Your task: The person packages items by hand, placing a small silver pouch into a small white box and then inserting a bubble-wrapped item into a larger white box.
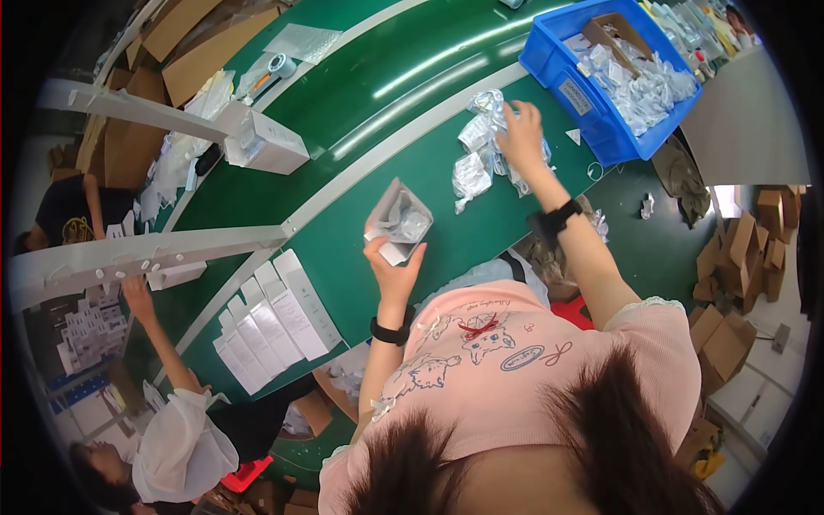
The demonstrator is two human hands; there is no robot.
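My left hand [397,273] is wrapped round the lower end of a small white box [374,225], its top open toward me. A clear plastic bag [407,225] shows inside the box. On the green table, my right hand [522,142] is over a small pile of silvery plastic bags [472,176], its fingers apart and slightly bent. The fingertips are at the bags; whether they touch one is hard to make out.
A blue bin [592,142] of bagged parts stands at the table's far right. Several white boxes [292,313] lie in a row at left. A metal frame [197,249] crosses the left side. A co-worker [184,446] reaches across at lower left. Cardboard boxes [730,343] are stacked at right.
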